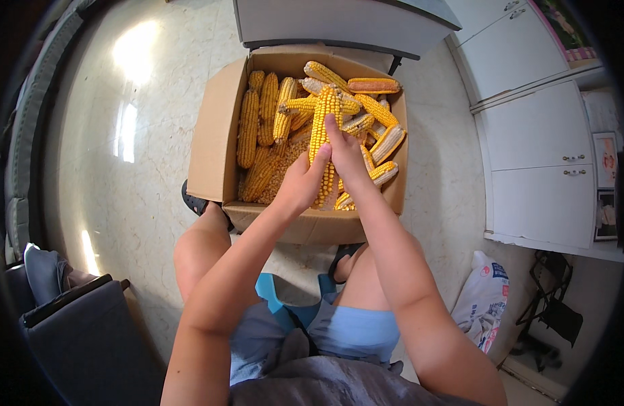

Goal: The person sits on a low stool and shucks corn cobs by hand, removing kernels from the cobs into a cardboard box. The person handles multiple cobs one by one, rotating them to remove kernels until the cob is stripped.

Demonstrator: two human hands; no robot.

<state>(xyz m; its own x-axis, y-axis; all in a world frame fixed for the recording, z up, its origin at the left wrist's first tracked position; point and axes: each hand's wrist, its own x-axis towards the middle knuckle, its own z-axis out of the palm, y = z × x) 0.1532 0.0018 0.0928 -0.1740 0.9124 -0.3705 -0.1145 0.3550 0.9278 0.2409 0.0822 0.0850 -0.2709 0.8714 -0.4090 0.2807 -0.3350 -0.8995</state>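
Both hands grip one yellow ear of dried corn (319, 127), held upright in the picture over an open cardboard box (301, 223). My left hand (304, 177) is closed around its lower part, thumb along the front. On its right side, a little higher, my right hand (346, 149) holds the same ear, thumb pressed on the kernels. Below, the box holds loose kernels (286, 162), full ears (248, 129) along the left side, and partly stripped ears (388, 144) with pale cob showing on the right. The fingers behind the held ear are hidden.
The box stands on a pale floor between my feet, its left flap (215, 132) folded outward. A grey-white table or desk (337, 25) stands just beyond it. White cabinets (535, 127), a printed white sack (482, 299) and a folding stool (555, 304) are to the right; a dark chair (88, 330) is lower left.
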